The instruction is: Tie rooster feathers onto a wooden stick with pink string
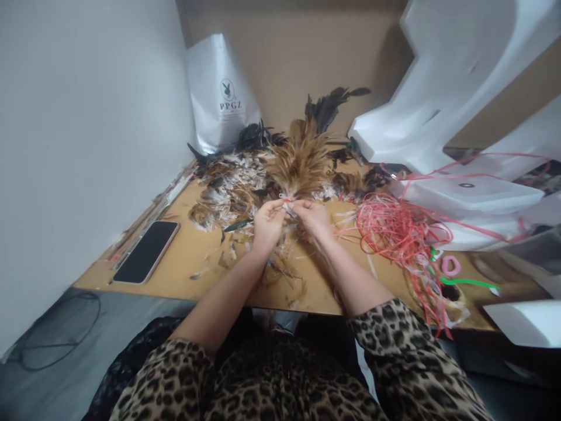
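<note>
A bunch of golden-brown feathers (pixel 298 158) stands fanned out at the middle of the table, its narrow base toward me. My left hand (pixel 270 219) and my right hand (pixel 311 217) meet at that base, fingers pinched together. A small piece of red string (pixel 287 200) shows at the quills between the fingertips. Which strand each hand grips is partly hidden. Behind and to the left lies a heap of loose brown, white and black feathers (pixel 232 181). Small feather scraps are strewn on the tabletop beneath my wrists.
A phone (pixel 146 251) lies at the table's left. To the right are a tangle of red string (pixel 390 225), a pink ring (pixel 450 266) and a clear plastic box (pixel 471 196). A silver bag (pixel 222 99) stands at the back, near large white foam pieces (pixel 442 76).
</note>
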`<act>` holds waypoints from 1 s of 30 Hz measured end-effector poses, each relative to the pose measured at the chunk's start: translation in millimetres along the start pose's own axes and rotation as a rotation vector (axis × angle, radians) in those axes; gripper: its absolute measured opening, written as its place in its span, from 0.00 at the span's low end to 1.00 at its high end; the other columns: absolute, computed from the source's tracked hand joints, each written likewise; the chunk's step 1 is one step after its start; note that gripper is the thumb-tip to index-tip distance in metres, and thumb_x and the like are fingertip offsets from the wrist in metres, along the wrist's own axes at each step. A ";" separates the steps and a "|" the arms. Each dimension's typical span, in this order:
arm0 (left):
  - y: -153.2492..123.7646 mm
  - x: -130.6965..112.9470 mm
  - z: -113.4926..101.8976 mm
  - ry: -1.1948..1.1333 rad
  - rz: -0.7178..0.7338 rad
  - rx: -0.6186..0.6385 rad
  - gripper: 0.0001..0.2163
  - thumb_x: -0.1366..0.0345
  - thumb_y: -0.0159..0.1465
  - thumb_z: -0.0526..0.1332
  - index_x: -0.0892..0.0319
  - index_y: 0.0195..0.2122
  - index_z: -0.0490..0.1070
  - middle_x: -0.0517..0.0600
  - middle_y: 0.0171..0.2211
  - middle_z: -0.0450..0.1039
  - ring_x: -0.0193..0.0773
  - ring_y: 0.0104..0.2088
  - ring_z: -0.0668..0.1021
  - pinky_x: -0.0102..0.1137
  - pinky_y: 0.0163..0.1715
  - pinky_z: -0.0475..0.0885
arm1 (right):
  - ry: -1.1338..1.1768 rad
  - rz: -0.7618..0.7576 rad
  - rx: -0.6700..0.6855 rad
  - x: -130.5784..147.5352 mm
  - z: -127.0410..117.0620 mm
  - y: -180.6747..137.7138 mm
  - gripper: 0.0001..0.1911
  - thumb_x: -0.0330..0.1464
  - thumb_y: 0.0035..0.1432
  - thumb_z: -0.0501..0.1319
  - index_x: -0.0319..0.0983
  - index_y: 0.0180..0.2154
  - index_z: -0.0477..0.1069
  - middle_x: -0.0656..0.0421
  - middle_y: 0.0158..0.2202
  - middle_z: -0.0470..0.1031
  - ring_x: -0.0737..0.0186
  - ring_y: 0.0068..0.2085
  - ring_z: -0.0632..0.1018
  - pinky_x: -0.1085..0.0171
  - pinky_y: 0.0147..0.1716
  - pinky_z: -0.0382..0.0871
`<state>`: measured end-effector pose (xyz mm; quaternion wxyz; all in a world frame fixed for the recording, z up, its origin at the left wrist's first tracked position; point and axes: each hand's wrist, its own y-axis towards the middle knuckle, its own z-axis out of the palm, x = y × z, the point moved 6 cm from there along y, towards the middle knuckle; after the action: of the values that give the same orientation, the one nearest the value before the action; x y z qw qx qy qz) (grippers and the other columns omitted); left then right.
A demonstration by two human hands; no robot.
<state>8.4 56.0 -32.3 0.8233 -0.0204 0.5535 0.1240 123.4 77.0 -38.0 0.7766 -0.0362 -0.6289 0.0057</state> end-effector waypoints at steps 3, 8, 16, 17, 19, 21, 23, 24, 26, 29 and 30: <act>1.4 3.7 -0.9 -0.077 -0.056 0.041 0.10 0.70 0.49 0.66 0.65 0.34 0.73 0.50 0.27 0.75 0.28 0.24 0.73 0.24 0.24 0.65 | 0.053 0.020 0.026 -1.2 0.0 1.8 0.16 0.39 0.34 0.70 0.37 0.22 0.69 0.66 0.13 0.62 0.73 0.18 0.63 0.70 0.17 0.51; -0.9 8.9 2.6 -0.222 -0.218 0.164 0.14 0.69 0.46 0.69 0.65 0.34 0.72 0.48 0.26 0.73 0.26 0.23 0.72 0.22 0.21 0.63 | 0.166 0.086 0.149 -2.9 5.0 3.1 0.18 0.39 0.32 0.71 0.37 0.24 0.69 0.66 0.16 0.65 0.76 0.15 0.57 0.71 0.13 0.41; -9.9 1.1 4.8 -0.193 -0.123 0.189 0.15 0.65 0.51 0.67 0.63 0.40 0.74 0.48 0.26 0.73 0.23 0.19 0.64 0.22 0.16 0.54 | 0.156 0.076 0.269 -0.9 13.0 3.4 0.17 0.39 0.33 0.72 0.36 0.22 0.70 0.66 0.15 0.65 0.76 0.16 0.61 0.72 0.15 0.51; -10.3 0.9 4.0 -0.174 -0.105 0.163 0.15 0.65 0.51 0.66 0.63 0.41 0.74 0.48 0.27 0.73 0.23 0.19 0.64 0.22 0.16 0.54 | 0.143 0.049 0.247 0.3 11.5 4.4 0.17 0.39 0.33 0.72 0.36 0.22 0.70 0.65 0.16 0.67 0.74 0.18 0.64 0.71 0.17 0.56; -11.3 1.6 3.7 -0.134 -0.084 0.126 0.16 0.66 0.51 0.66 0.63 0.42 0.74 0.48 0.27 0.74 0.23 0.18 0.65 0.23 0.16 0.55 | 0.120 0.004 0.202 2.3 7.4 6.2 0.17 0.40 0.33 0.72 0.36 0.22 0.70 0.63 0.18 0.69 0.71 0.21 0.69 0.70 0.21 0.61; -12.1 3.3 4.5 -0.092 -0.075 0.106 0.18 0.66 0.52 0.66 0.63 0.45 0.74 0.48 0.27 0.74 0.23 0.18 0.66 0.23 0.17 0.56 | 0.091 -0.002 0.175 2.4 3.7 7.4 0.17 0.41 0.35 0.71 0.36 0.22 0.71 0.62 0.18 0.70 0.71 0.20 0.68 0.70 0.20 0.60; -12.7 5.1 5.5 -0.057 -0.073 0.099 0.20 0.66 0.52 0.66 0.62 0.48 0.72 0.49 0.28 0.75 0.24 0.18 0.66 0.23 0.17 0.58 | 0.074 0.020 0.160 1.7 0.8 8.0 0.17 0.42 0.36 0.71 0.35 0.23 0.72 0.62 0.18 0.69 0.72 0.18 0.66 0.70 0.17 0.56; -12.7 5.8 5.9 -0.046 -0.072 0.099 0.22 0.66 0.52 0.66 0.62 0.49 0.71 0.49 0.28 0.75 0.24 0.18 0.66 0.23 0.17 0.58 | 0.073 0.034 0.154 1.4 -0.1 8.0 0.17 0.42 0.36 0.71 0.35 0.23 0.72 0.62 0.17 0.69 0.73 0.18 0.65 0.70 0.16 0.53; -12.6 7.0 6.3 -0.033 -0.077 0.102 0.23 0.65 0.52 0.66 0.62 0.51 0.70 0.49 0.28 0.76 0.24 0.18 0.67 0.23 0.17 0.59 | 0.087 0.068 0.152 1.0 -0.3 7.7 0.18 0.41 0.35 0.71 0.36 0.24 0.71 0.63 0.17 0.69 0.74 0.16 0.63 0.70 0.14 0.48; -12.1 8.0 5.5 -0.031 -0.079 0.108 0.23 0.64 0.52 0.66 0.62 0.50 0.71 0.49 0.28 0.76 0.24 0.18 0.66 0.23 0.17 0.59 | 0.124 0.129 0.187 -0.5 3.3 6.5 0.18 0.40 0.34 0.71 0.36 0.24 0.70 0.64 0.15 0.66 0.77 0.14 0.55 0.71 0.12 0.39; -12.0 8.2 5.0 -0.030 -0.077 0.110 0.22 0.63 0.53 0.66 0.62 0.49 0.71 0.49 0.28 0.75 0.24 0.18 0.66 0.23 0.17 0.59 | 0.139 0.145 0.208 -1.3 5.3 6.1 0.17 0.40 0.34 0.70 0.36 0.24 0.69 0.65 0.14 0.64 0.78 0.13 0.53 0.71 0.12 0.38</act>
<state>18.6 46.8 -39.2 0.8357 0.0056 0.5457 0.0621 118.2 83.3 -38.5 0.8153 -0.0014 -0.5655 0.1246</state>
